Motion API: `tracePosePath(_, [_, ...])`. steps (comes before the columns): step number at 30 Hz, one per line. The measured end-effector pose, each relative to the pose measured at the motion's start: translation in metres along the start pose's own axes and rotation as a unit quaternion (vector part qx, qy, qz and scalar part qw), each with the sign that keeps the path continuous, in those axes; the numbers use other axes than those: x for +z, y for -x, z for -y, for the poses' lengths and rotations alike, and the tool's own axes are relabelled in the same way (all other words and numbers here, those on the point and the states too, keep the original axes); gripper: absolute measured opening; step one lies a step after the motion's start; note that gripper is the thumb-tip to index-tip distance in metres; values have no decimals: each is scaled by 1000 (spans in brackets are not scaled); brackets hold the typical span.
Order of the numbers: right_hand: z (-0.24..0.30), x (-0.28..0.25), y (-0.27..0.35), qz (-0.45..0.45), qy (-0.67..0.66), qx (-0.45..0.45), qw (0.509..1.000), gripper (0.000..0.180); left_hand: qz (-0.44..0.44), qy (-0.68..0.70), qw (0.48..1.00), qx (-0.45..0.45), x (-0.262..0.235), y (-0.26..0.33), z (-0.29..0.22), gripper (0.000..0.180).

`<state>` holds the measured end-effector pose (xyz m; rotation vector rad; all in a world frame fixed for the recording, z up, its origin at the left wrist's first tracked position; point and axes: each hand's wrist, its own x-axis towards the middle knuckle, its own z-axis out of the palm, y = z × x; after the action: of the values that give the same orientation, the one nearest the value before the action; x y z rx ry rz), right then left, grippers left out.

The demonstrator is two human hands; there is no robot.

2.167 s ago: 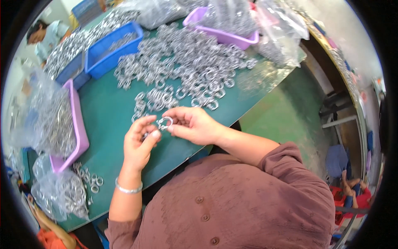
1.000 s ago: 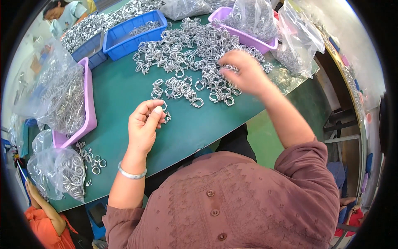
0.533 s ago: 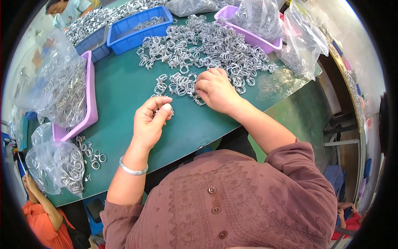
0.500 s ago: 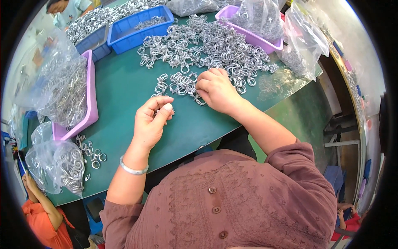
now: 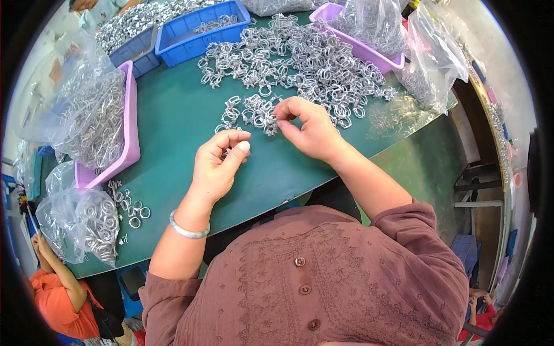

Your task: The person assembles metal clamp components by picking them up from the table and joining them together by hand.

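My left hand (image 5: 216, 164) is held over the near part of the table, its fingers curled toward the thumb. Bits of grey metal rings (image 5: 226, 153) show between those fingers; how many is hidden. At the edge of a small cluster of silver-grey metal rings (image 5: 258, 113), my right hand (image 5: 311, 128) has thumb and forefinger brought together. Whatever is in that pinch is too small to make out. Beyond both hands spreads a large heap of similar rings (image 5: 300, 57), which look like finger rings with raised tops.
On the green table (image 5: 173, 115) stand blue bins (image 5: 167, 55) at the back and a pink tray (image 5: 131, 127) with bagged rings at left. Another pink tray (image 5: 369, 55) and a plastic bag (image 5: 433, 63) are at back right. A bag of metal pieces (image 5: 95, 222) lies near left.
My right hand has risen slightly from the small ring cluster and turned, so its thumb and forefinger now show. My left hand keeps its curl. The whole view has shifted a little.
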<state>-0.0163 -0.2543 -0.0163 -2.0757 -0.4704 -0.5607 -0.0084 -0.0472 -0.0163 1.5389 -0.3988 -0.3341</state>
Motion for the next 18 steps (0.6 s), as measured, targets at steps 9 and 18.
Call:
tracePosePath(9, [1,7,2,50,-71,86,992,21,2,-96,991,91,1,1,9,18])
tracePosePath(18, [7,6,4,64,-390,265,880,22,-7,-157,980,121,2,2,4,18])
